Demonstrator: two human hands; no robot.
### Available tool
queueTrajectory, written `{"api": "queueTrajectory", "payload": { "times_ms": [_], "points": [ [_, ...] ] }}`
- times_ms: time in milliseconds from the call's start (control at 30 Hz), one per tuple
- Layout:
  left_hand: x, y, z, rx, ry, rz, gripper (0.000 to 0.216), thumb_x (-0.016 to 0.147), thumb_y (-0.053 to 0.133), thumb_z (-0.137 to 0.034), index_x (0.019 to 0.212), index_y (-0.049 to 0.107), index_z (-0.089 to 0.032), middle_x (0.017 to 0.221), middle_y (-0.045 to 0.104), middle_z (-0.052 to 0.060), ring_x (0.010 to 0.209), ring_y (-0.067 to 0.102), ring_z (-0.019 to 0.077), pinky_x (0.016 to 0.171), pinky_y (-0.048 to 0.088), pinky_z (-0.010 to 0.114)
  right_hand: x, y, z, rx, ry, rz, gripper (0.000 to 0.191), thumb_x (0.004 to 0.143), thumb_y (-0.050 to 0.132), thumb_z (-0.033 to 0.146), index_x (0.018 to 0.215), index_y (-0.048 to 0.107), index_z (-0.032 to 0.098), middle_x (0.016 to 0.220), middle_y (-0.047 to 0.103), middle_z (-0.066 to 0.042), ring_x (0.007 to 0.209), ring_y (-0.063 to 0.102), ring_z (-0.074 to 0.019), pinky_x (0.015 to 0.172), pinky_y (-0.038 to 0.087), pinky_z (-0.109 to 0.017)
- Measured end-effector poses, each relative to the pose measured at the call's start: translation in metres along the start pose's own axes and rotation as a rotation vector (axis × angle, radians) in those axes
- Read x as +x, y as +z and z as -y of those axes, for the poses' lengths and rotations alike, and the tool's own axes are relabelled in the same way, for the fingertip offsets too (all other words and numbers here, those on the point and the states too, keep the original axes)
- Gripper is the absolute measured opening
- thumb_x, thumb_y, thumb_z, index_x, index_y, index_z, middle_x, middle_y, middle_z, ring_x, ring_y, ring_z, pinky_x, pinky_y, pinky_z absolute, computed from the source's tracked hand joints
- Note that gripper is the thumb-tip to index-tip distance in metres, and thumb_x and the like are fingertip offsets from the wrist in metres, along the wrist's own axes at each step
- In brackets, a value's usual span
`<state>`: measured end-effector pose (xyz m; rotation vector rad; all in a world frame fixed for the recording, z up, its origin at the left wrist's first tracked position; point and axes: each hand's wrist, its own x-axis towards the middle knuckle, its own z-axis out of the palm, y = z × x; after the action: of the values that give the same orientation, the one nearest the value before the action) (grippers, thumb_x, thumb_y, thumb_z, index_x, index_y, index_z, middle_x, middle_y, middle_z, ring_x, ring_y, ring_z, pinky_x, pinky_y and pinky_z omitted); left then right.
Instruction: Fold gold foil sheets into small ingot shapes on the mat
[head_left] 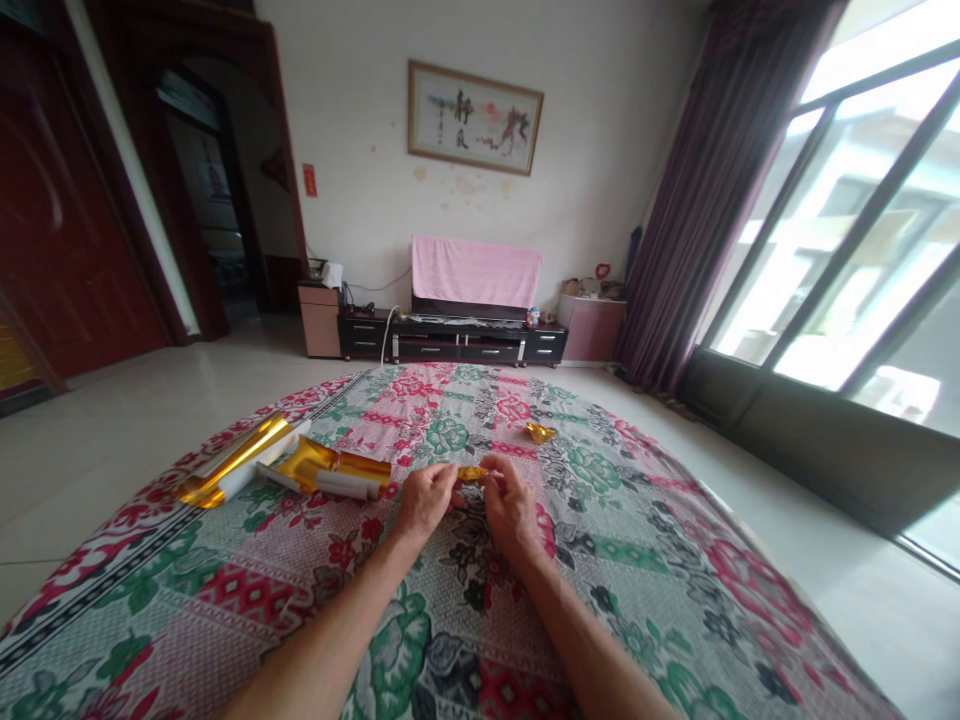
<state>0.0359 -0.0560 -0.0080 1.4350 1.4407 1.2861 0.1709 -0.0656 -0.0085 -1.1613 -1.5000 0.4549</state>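
Note:
Both my hands meet over a floral cloth and pinch a small piece of gold foil paper between them. My left hand grips its left end with curled fingers. The fingers of my right hand close on its right end. A finished folded gold piece lies on the cloth a little beyond my right hand. Left of my left hand lie loose curled sheets of gold foil paper and a longer stack of gold and white sheets.
The cloth covers a wide low surface with pale tiled floor around it. A dark TV stand with a pink cloth over it stands at the far wall. Large windows with purple curtains are on the right, dark wooden doors on the left.

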Motion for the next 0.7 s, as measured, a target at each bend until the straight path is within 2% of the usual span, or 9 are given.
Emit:
{"api": "queueTrajectory", "payload": {
  "times_ms": [100,233,400,700],
  "points": [
    [0.0003,0.0002,-0.0007,-0.065,-0.029,-0.001,0.037,0.077,0.045,-0.046,0.075,0.064,-0.015,0.065,0.067,0.005,0.049,0.060,0.0146,0.042,0.043,0.023,-0.0002,0.0010,0.0001,0.057,0.014,0.006,0.031,0.075,0.045,0.018,0.104,0.052,0.019,0.096,0.064,-0.006,0.076,0.062,-0.0146,0.065,0.049,-0.025],
    [-0.0002,0.0000,-0.0041,-0.094,-0.041,0.003,0.037,0.076,0.046,-0.047,0.072,0.064,-0.015,0.064,0.066,0.005,0.049,0.060,0.0144,0.042,0.043,0.023,-0.0008,0.0029,-0.0015,0.089,0.043,0.086,0.035,0.075,0.047,0.020,0.109,0.048,0.018,0.094,0.064,-0.006,0.076,0.063,-0.0148,0.066,0.050,-0.026],
    [-0.0015,-0.0002,-0.0072,-0.095,-0.051,-0.004,0.037,0.077,0.045,-0.047,0.070,0.064,-0.015,0.063,0.066,0.005,0.047,0.059,0.0137,0.041,0.042,0.022,-0.0007,0.0039,-0.0030,0.133,0.060,0.115,0.039,0.075,0.050,0.021,0.113,0.043,0.018,0.097,0.063,-0.007,0.077,0.064,-0.0152,0.064,0.051,-0.026],
    [0.0013,0.0035,-0.0041,-0.054,-0.043,0.002,0.038,0.077,0.045,-0.049,0.081,0.065,-0.017,0.076,0.069,0.006,0.057,0.063,0.0154,0.043,0.045,0.022,-0.0007,0.0053,-0.0008,0.123,0.061,0.016,0.041,0.071,0.051,0.019,0.112,0.043,0.017,0.090,0.064,-0.006,0.070,0.063,-0.0144,0.060,0.051,-0.026]
  ]
}}
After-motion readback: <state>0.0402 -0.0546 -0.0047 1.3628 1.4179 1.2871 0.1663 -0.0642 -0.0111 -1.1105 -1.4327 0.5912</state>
